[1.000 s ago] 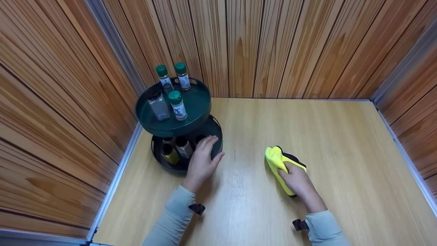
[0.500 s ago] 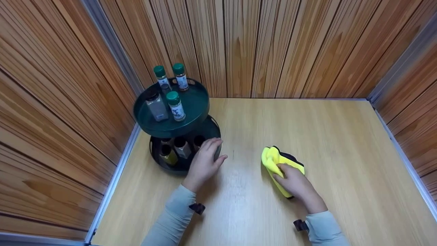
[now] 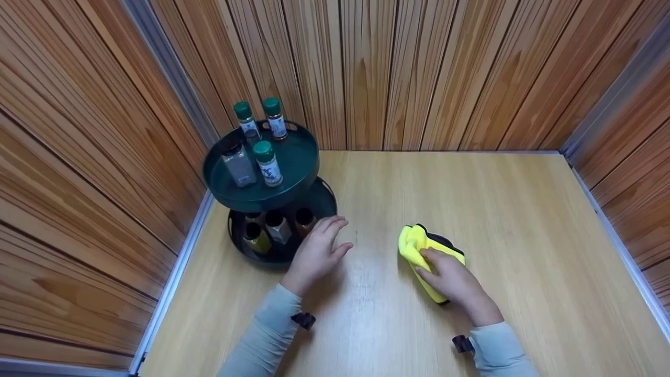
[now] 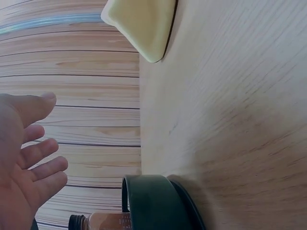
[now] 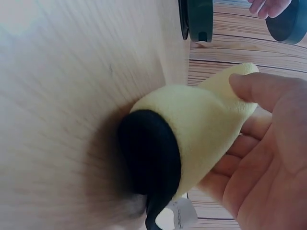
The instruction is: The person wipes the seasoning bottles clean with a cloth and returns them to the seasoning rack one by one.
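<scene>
In the head view my left hand hovers at the front right edge of the lower dark green tray. Its fingers are extended and hold nothing, as the left wrist view also shows. My right hand grips a folded yellow cloth with black edging on the table. In the right wrist view the thumb lies on one side of the yellow cloth and the fingers on the other. A white tag hangs from it.
Above the lower tray is an upper green tray bearing several spice bottles, among them a green-capped bottle. Dark-capped bottles, including a yellowish one, stand on the lower tray. Wood-panelled walls enclose the table.
My left hand has drifted right, away from the lower tray, uncovering a dark-capped bottle. My right hand stays on the cloth. The head view has shifted slightly.
</scene>
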A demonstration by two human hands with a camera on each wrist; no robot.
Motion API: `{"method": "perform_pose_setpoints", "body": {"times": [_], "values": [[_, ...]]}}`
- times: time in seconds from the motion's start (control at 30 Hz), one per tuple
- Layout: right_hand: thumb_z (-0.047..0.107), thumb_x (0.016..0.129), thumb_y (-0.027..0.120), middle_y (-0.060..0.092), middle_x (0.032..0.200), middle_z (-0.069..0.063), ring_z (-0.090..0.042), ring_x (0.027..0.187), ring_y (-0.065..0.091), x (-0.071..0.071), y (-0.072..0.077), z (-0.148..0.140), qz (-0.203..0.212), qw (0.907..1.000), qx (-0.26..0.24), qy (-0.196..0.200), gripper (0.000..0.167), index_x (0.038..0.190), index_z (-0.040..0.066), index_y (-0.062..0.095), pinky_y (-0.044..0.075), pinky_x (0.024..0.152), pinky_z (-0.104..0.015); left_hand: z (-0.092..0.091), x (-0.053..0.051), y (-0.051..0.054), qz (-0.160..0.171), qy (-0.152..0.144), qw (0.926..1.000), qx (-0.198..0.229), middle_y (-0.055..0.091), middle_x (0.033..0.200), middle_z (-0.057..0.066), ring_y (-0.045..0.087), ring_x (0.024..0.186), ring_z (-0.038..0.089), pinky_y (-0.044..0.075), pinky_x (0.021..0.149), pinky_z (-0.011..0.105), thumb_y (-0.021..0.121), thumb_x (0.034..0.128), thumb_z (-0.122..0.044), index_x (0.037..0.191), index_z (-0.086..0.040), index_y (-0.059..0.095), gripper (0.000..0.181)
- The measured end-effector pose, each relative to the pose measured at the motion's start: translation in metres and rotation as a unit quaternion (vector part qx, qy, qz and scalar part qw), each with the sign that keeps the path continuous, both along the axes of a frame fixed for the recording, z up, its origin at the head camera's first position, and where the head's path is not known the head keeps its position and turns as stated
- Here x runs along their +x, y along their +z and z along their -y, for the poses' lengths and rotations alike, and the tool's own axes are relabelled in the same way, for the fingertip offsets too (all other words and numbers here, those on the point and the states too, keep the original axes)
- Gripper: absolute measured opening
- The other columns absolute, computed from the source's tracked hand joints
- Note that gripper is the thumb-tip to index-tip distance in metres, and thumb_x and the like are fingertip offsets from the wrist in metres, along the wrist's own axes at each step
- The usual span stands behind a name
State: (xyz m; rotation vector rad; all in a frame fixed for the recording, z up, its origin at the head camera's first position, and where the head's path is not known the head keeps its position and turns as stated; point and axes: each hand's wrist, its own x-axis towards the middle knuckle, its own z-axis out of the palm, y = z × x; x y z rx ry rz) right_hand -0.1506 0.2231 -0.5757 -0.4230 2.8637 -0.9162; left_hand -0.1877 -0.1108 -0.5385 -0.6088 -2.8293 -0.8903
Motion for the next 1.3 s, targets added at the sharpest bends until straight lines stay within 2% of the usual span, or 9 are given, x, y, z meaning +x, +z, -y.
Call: {"method": "perform_pose_setpoints", "body": {"times": [0.1, 0.3, 0.5, 0.7, 0.93, 1.1, 1.3], "values": [[0.028, 0.100, 0.068, 0.062, 0.139, -0.022, -0.040, 0.131, 0.056, 0.001, 0.001, -0.002, -0.016, 0.9998, 0.001, 0.009, 0.048, 0.138, 0.000, 0.060, 0.044, 0.108, -0.059, -0.002, 0.002, 0.000, -0.003, -0.008, 0.9999, -0.008, 0.055, 0.148, 0.000, 0.052, 0.136, 0.018, 0.046, 0.112, 0.038, 0.071, 0.0962, -0.040, 0.144, -0.018, 0.056, 0.054], [0.025, 0.097, 0.071, 0.065, 0.135, -0.019, -0.038, 0.128, 0.059, 0.003, 0.003, -0.005, -0.051, 0.9985, 0.009, 0.016, 0.044, 0.133, 0.002, 0.064, 0.047, 0.105, -0.056, -0.007, 0.004, -0.001, 0.000, -0.015, 0.9996, -0.024, 0.055, 0.147, 0.000, 0.051, 0.137, 0.018, 0.046, 0.112, 0.038, 0.072, 0.0957, -0.040, 0.143, -0.019, 0.057, 0.054], [0.024, 0.096, 0.072, 0.070, 0.128, -0.016, -0.035, 0.123, 0.064, 0.007, 0.006, -0.004, -0.083, 0.9961, 0.021, 0.021, 0.036, 0.126, 0.004, 0.069, 0.050, 0.103, -0.054, -0.011, 0.007, 0.000, -0.011, -0.025, 0.9987, -0.043, 0.058, 0.144, 0.002, 0.051, 0.137, 0.019, 0.045, 0.113, 0.038, 0.072, 0.0957, -0.039, 0.141, -0.016, 0.059, 0.053], [0.024, 0.098, 0.070, 0.071, 0.128, -0.013, -0.034, 0.123, 0.064, 0.010, 0.011, -0.003, -0.107, 0.9934, 0.030, 0.028, 0.031, 0.124, 0.007, 0.071, 0.051, 0.102, -0.053, -0.014, 0.010, -0.001, 0.003, -0.032, 0.9986, -0.041, 0.058, 0.144, 0.001, 0.051, 0.137, 0.019, 0.045, 0.112, 0.040, 0.072, 0.0961, -0.039, 0.142, -0.018, 0.058, 0.052], [0.021, 0.097, 0.071, 0.071, 0.128, -0.010, -0.032, 0.123, 0.065, 0.013, 0.016, -0.002, -0.143, 0.9887, 0.025, 0.037, 0.028, 0.123, 0.009, 0.072, 0.052, 0.101, -0.051, -0.017, 0.013, -0.001, -0.018, -0.052, 0.9971, -0.053, 0.058, 0.142, 0.000, 0.053, 0.133, 0.018, 0.048, 0.110, 0.039, 0.070, 0.0964, -0.042, 0.142, -0.018, 0.058, 0.052], [0.022, 0.097, 0.070, 0.069, 0.131, -0.011, -0.033, 0.127, 0.062, 0.014, 0.020, 0.000, -0.143, 0.9887, 0.021, 0.038, 0.031, 0.125, 0.008, 0.071, 0.051, 0.103, -0.052, -0.020, 0.016, 0.000, -0.032, -0.060, 0.9947, -0.076, 0.059, 0.141, 0.000, 0.054, 0.132, 0.018, 0.048, 0.109, 0.039, 0.069, 0.0969, -0.043, 0.142, -0.018, 0.058, 0.053], [0.024, 0.098, 0.069, 0.064, 0.139, -0.015, -0.036, 0.134, 0.056, 0.017, 0.024, 0.002, -0.145, 0.9882, 0.028, 0.039, 0.039, 0.132, 0.004, 0.067, 0.040, 0.114, -0.053, -0.025, 0.018, 0.001, -0.034, -0.062, 0.9928, -0.097, 0.060, 0.141, -0.002, 0.052, 0.133, 0.019, 0.046, 0.112, 0.041, 0.067, 0.0978, -0.046, 0.143, -0.021, 0.059, 0.052]]}}
